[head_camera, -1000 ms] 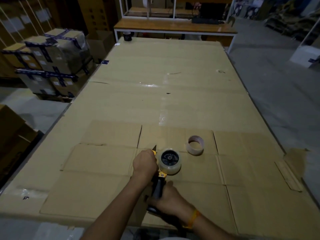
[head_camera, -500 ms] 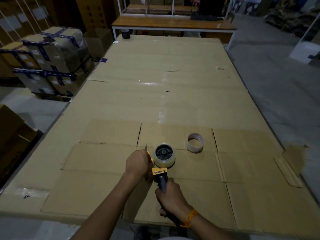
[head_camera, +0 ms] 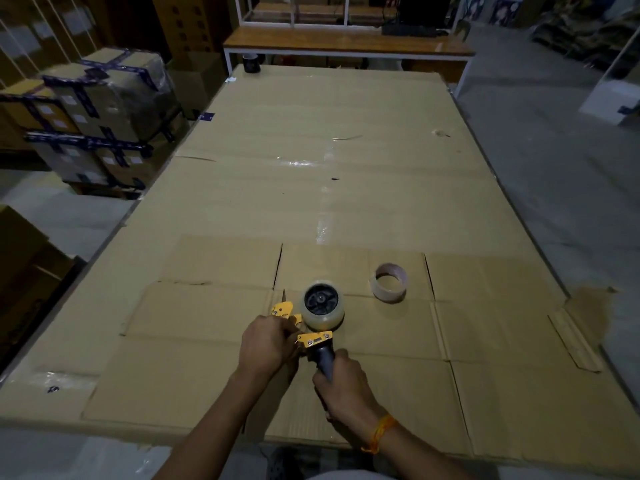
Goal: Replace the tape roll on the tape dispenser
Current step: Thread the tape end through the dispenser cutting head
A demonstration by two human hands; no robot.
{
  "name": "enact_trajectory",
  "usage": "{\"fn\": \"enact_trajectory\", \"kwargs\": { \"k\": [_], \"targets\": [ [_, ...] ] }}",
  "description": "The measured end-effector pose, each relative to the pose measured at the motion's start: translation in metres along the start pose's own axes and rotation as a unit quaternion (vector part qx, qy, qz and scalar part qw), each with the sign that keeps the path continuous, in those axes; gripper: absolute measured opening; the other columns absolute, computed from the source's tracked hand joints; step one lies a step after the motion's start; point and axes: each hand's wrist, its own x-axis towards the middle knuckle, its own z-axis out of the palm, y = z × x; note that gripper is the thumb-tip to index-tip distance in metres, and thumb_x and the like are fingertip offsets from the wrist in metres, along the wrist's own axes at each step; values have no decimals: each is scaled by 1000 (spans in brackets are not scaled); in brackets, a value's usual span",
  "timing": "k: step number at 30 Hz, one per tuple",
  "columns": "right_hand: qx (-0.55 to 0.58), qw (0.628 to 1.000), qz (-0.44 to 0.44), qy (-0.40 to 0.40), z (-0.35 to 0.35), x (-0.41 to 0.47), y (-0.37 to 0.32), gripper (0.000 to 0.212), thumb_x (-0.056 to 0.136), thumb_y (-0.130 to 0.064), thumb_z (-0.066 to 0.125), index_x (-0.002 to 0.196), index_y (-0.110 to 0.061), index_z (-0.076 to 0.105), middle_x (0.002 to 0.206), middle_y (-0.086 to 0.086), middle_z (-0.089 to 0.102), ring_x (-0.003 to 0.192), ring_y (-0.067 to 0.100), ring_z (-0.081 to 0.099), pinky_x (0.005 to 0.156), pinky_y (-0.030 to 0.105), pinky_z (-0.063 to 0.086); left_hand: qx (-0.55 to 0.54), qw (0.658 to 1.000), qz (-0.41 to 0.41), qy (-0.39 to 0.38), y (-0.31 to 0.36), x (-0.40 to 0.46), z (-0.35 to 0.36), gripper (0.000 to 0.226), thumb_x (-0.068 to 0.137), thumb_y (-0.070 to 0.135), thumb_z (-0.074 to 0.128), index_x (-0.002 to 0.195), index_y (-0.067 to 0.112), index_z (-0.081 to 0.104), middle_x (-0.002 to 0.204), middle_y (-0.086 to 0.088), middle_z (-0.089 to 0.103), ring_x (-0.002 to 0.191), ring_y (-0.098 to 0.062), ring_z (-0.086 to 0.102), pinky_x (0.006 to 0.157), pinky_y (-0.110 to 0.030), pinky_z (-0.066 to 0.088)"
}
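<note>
A yellow tape dispenser (head_camera: 313, 339) with a dark handle lies over the cardboard-covered table (head_camera: 311, 188), near its front edge. A full clear tape roll (head_camera: 322, 305) sits on the dispenser's black hub. My right hand (head_camera: 341, 384) is closed around the dark handle. My left hand (head_camera: 268, 342) grips the yellow front part by the blade end, its fingertips hidden behind the frame. A nearly used-up tape roll (head_camera: 389, 282), a thin pale ring, lies flat on the cardboard to the right of the dispenser, apart from both hands.
A dark tape roll (head_camera: 251, 62) stands at the table's far left corner. Stacked wrapped boxes (head_camera: 100, 116) are on the floor to the left. A wooden bench (head_camera: 346, 45) lies beyond the far edge. A torn cardboard flap (head_camera: 575, 341) lifts at the right.
The dispenser has shifted a little away from me and turned, so the handle points more straight toward me. My right hand has slid along the handle. My left hand keeps hold of the front.
</note>
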Motion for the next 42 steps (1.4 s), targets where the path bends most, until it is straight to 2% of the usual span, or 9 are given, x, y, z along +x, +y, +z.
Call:
{"fn": "enact_trajectory", "kwargs": {
  "k": [3,7,10,14,17,21,29,36,42],
  "targets": [
    [-27,999,-14,14,-1,2,3,30,98,-34,66,117,-13,56,104,4,64,84,20,61,59,24,42,-54,998,-40,12,1,-5,2,19,86,43,74,94,31,86,80,-7,80,75,-25,74,57,-26,38],
    [-61,997,-44,22,-3,3,6,29,98,-34,65,118,-14,56,102,1,62,81,16,55,50,17,30,-110,993,-30,40,-4,-15,7,16,88,40,79,99,32,86,81,-2,82,67,-16,75,57,-28,49],
    [-90,994,-62,15,-8,6,7,29,98,-36,63,118,-16,56,107,4,67,82,16,54,55,21,33,-133,989,6,64,-9,-21,9,16,87,39,77,96,29,87,78,0,82,62,-15,74,55,-33,57],
    [-104,992,-76,12,-13,6,7,30,99,-37,62,119,-16,56,101,1,62,81,16,54,58,26,35,-114,984,92,103,-14,-33,18,19,88,39,70,91,25,82,76,4,76,61,-16,70,50,-35,52],
    [-108,991,-79,15,-14,5,7,29,99,-38,61,120,-19,56,101,-1,64,83,17,58,60,27,39,-131,980,95,113,-14,-38,24,11,90,29,77,99,23,80,82,4,75,65,-14,68,54,-32,51],
    [-132,988,-79,24,-19,7,8,28,96,-40,60,116,-21,57,107,3,70,89,23,66,68,36,49,-142,978,103,110,-13,-42,24,13,97,33,69,100,24,78,83,6,74,64,-12,66,55,-33,52],
    [-169,981,-88,29,-22,13,11,30,95,-43,60,115,-21,56,106,5,71,86,24,64,69,38,53,-155,974,99,132,-31,-50,11,13,92,30,79,85,19,76,72,6,71,55,-9,61,49,-28,46],
    [-192,977,-89,35,-19,18,13,32,97,-44,59,119,-22,56,110,4,69,96,26,67,81,42,58,-149,971,159,101,-46,-44,-3,20,95,39,67,93,22,77,76,10,71,55,-7,61,56,-11,35],
    [-206,974,-94,31,-26,22,13,30,96,-42,61,118,-21,57,110,5,69,95,25,66,78,39,55,-138,976,150,82,-62,-48,2,20,97,39,67,95,21,75,79,10,72,59,-7,63,53,-28,52]
  ]
}}
